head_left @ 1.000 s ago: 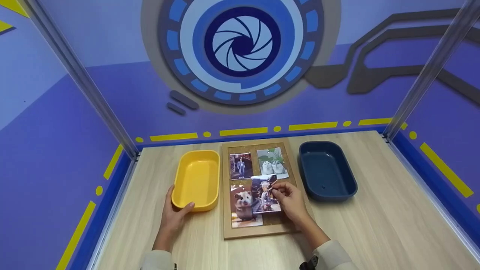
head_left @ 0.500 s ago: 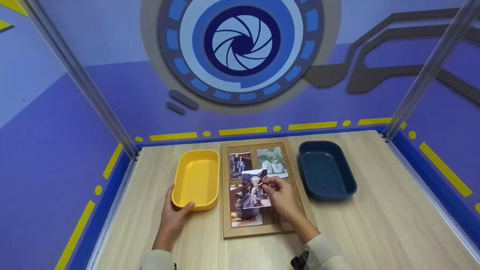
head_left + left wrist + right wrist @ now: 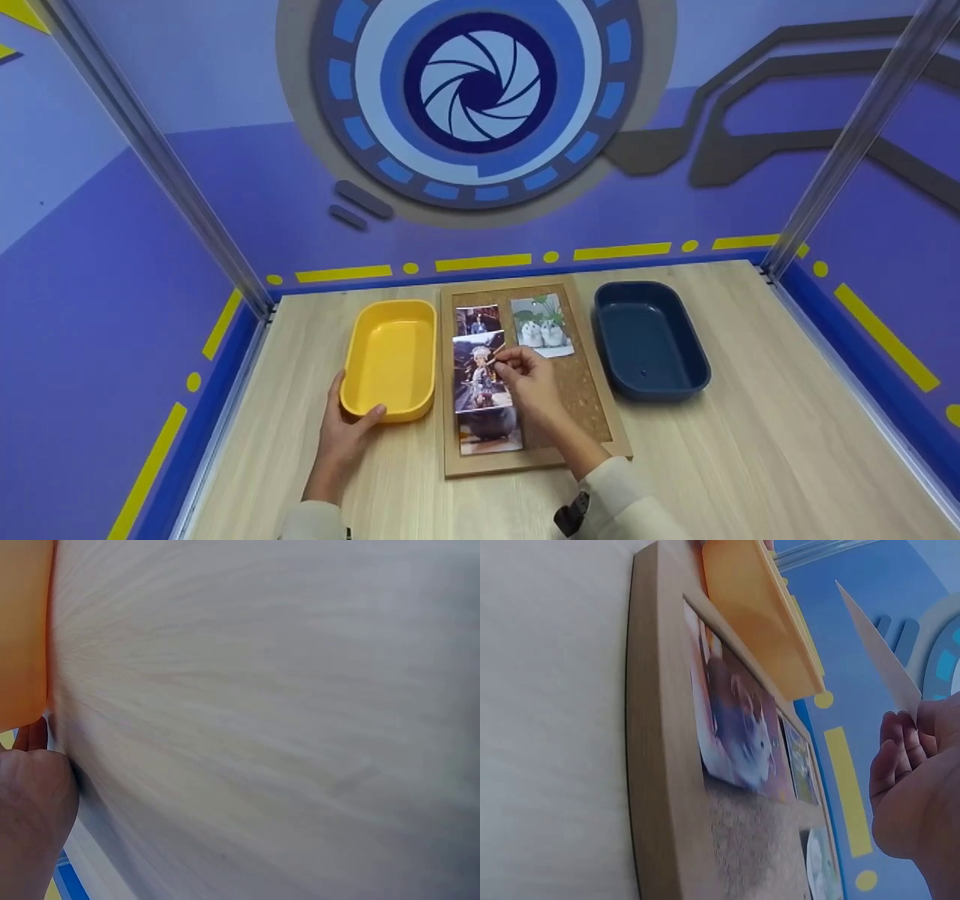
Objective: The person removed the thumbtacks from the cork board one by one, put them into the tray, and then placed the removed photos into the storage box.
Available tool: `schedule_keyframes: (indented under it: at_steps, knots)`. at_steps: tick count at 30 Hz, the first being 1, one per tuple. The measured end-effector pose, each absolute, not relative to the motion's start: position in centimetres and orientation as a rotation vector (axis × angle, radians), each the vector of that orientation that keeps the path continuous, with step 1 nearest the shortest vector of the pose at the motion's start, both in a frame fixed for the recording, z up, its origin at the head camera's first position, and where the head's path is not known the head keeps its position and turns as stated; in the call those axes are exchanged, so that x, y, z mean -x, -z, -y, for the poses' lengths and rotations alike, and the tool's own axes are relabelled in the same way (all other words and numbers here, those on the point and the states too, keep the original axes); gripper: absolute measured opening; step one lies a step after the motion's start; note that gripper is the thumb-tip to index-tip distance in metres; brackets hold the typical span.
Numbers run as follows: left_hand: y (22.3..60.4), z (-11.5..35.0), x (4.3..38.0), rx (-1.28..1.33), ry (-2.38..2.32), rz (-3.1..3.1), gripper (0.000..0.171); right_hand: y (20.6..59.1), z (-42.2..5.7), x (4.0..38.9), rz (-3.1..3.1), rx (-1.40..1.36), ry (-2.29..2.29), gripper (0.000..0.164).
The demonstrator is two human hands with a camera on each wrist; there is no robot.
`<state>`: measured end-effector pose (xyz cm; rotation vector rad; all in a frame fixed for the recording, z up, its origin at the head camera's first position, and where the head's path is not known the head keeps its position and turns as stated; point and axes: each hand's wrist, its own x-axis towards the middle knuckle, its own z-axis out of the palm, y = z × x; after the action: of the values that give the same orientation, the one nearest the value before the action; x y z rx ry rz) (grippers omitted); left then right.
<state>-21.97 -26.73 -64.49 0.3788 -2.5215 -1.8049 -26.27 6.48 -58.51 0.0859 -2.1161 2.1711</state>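
Observation:
My right hand [image 3: 534, 388] pinches a photo [image 3: 474, 379] of a figure in white headgear by its right edge, between thumb and fingers. In the right wrist view this photo [image 3: 881, 652] appears nearly edge-on, raised above the framed cork board [image 3: 574, 401]. From the head it covers much of the hamster photo [image 3: 489, 442] and the lower part of a photo of a standing person [image 3: 478, 318]. A photo of two white animals [image 3: 541, 330] lies at the board's upper right. My left hand [image 3: 345, 433] grips the near-left corner of a yellow tray [image 3: 390, 352], thumb over its rim.
A dark blue tray [image 3: 651, 337] stands right of the board. All of this is on a light wood table [image 3: 765, 390], with printed blue-purple panels [image 3: 247, 180] at the back and sides and metal posts at the corners.
My right hand has carried the pinched photo leftward, from the board's middle to over its left side, baring cork at lower right. My left hand has stayed on the yellow tray.

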Motion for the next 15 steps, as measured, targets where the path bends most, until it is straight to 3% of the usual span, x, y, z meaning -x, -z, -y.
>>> schedule_keyframes:
  at_steps: [15]
  knots:
    - [64.3, 26.78, 21.94, -0.416, 1.8, 2.54, 0.111, 59.05, -5.4, 26.68, 2.115, -0.038, -2.222, 0.016]
